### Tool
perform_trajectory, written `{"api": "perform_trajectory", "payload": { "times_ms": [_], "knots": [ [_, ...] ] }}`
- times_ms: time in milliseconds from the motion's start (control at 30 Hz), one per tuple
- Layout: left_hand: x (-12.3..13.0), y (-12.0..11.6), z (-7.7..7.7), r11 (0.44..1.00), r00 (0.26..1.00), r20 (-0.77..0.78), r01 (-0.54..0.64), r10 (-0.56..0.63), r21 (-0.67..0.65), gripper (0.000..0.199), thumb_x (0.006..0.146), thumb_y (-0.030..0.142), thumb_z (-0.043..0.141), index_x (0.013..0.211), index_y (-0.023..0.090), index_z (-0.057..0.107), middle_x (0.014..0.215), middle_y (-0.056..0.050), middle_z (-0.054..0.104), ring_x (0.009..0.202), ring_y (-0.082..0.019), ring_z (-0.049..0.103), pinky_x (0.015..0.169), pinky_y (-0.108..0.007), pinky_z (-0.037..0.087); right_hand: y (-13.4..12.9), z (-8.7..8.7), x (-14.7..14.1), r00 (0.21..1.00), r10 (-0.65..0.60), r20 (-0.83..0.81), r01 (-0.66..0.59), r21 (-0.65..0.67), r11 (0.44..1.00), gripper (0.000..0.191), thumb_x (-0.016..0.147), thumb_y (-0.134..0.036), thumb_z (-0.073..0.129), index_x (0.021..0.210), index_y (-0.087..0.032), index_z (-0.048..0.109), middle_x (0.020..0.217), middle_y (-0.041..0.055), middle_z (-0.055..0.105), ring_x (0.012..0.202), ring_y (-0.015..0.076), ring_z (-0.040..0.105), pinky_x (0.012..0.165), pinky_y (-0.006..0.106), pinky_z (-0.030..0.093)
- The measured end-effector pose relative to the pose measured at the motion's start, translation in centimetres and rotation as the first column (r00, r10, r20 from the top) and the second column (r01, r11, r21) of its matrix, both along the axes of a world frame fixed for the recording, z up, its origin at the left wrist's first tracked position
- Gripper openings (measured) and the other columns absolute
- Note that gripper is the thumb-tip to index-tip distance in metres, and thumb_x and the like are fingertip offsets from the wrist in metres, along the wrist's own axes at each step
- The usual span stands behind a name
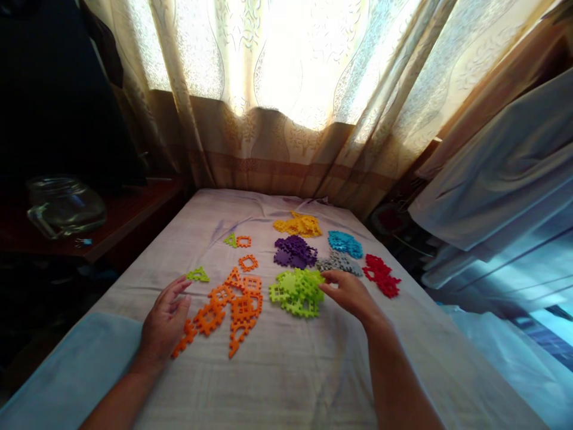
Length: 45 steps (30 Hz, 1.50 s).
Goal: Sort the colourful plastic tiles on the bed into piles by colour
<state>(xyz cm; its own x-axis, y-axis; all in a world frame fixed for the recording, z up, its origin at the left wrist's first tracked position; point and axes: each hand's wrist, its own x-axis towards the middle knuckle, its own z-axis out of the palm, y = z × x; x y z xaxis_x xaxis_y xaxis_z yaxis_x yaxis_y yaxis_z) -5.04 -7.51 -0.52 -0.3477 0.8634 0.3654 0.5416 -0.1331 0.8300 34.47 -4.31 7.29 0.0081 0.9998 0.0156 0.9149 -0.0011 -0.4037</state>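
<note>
My right hand is at the right edge of a pile of lime-green interlocking building pieces, thumb and fingers pinched on a piece there. On the left, my left hand is raised over the sheet with fingers loosely bent and thumb apart. Just past its fingertips lies a green triangular piece; whether they touch it I cannot tell. Between my hands spread orange interlocking pieces, squares and triangles with toothed edges. Farther back, another green triangle lies beside an orange square frame.
Sorted piles of purple, yellow, blue, grey and red pieces lie on the sheet-covered surface. A glass jug stands on the wooden table at left. Curtains hang behind; clothes hang at right.
</note>
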Motion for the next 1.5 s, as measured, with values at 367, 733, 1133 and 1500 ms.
{"api": "perform_trajectory", "payload": {
  "times_ms": [367, 733, 1133, 1500],
  "knots": [
    [-0.1, 0.1, -0.3, 1.0, 1.0, -0.006, 0.002, -0.002, 0.01, 0.037, 0.081, 0.046, 0.05, 0.107, 0.023, 0.063, 0.128, -0.008, 0.062, 0.115, -0.023, 0.062, 0.086, -0.033, 0.057, 1.6, 2.0, -3.4, 0.994, 0.011, 0.111, -0.022, 0.103, 0.994, 0.028, 0.087, -0.029, 0.054, 0.106, -0.025, 0.073, 0.107, 0.0047, 0.073, 0.103, 0.0223, 0.065, 0.09, 0.032, 0.046],
    [-0.1, -0.1, -0.8, 1.0, 0.999, 0.037, 0.001, -0.002, 0.019, 0.037, 0.082, 0.045, 0.05, 0.106, 0.022, 0.065, 0.129, -0.01, 0.062, 0.117, -0.024, 0.06, 0.086, -0.035, 0.057, 10.1, 0.7, -19.6, 0.866, 0.399, 0.302, -0.439, 0.076, 0.895, 0.041, 0.089, -0.031, 0.054, 0.129, -0.026, 0.059, 0.132, 0.0073, 0.059, 0.121, 0.0229, 0.05, 0.097, 0.035, 0.039],
    [0.1, -0.2, -1.0, 1.0, 1.0, 0.008, 0.009, -0.009, 0.011, 0.036, 0.084, 0.043, 0.049, 0.107, 0.021, 0.065, 0.13, -0.011, 0.061, 0.116, -0.023, 0.061, 0.085, -0.034, 0.057, 14.6, -2.6, -24.6, 0.854, 0.378, 0.357, -0.422, 0.05, 0.905, 0.029, 0.09, -0.016, 0.045, 0.104, -0.012, 0.07, 0.118, 0.0177, 0.063, 0.117, 0.0266, 0.046, 0.092, 0.039, 0.034],
    [0.0, 0.0, -0.7, 1.0, 1.0, 0.005, 0.004, -0.004, 0.004, 0.039, 0.081, 0.046, 0.049, 0.106, 0.021, 0.065, 0.13, -0.01, 0.061, 0.114, -0.023, 0.062, 0.082, -0.033, 0.058, 7.8, 0.5, -15.7, 0.976, 0.161, 0.149, -0.18, 0.129, 0.975, 0.031, 0.099, -0.029, 0.035, 0.1, -0.021, 0.066, 0.097, 0.0066, 0.072, 0.087, 0.0179, 0.064, 0.073, 0.026, 0.038]
  ]
}}
